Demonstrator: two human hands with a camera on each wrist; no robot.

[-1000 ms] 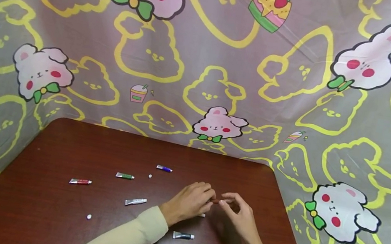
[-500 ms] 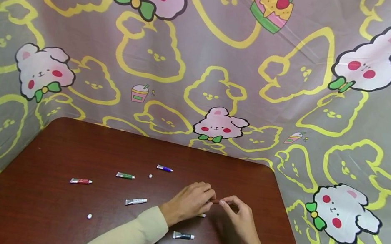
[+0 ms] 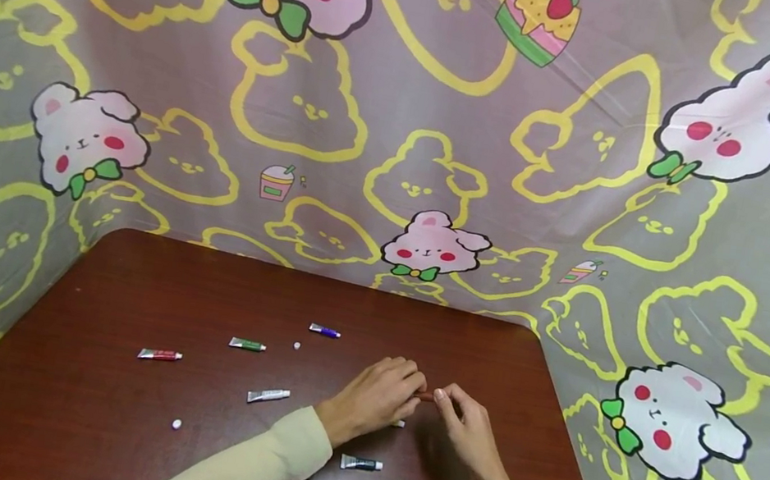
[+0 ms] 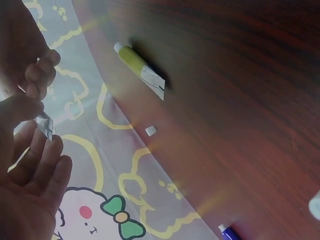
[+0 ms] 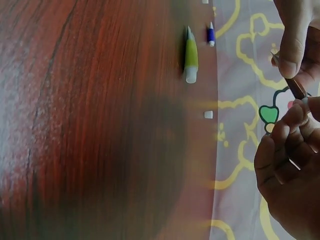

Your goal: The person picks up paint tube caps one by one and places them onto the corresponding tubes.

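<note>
A small brown paint tube (image 3: 426, 396) is held above the table between both hands. My left hand (image 3: 372, 396) pinches its body, and the silver crimped tail (image 4: 45, 125) sticks out past the thumb in the left wrist view. My right hand (image 3: 475, 436) pinches the white cap end (image 5: 305, 101) with thumb and fingertips. Whether the cap is loose is hidden by the fingers. Under the left wrist lies a yellow-green tube (image 4: 132, 61), mostly covered in the head view. A black tube (image 3: 361, 464) lies closer to the body.
Across the brown table (image 3: 124, 284) lie a red tube (image 3: 159, 356), a green tube (image 3: 247, 345), a blue tube (image 3: 325, 331) and a white tube (image 3: 268, 397). Two small white caps (image 3: 297, 345) sit apart on the left half. A patterned cloth (image 3: 321, 114) surrounds the table.
My right hand has turned at the cap end, its fingers drawing in closer together and more of the brown tube showing. The left hand stays in place.
</note>
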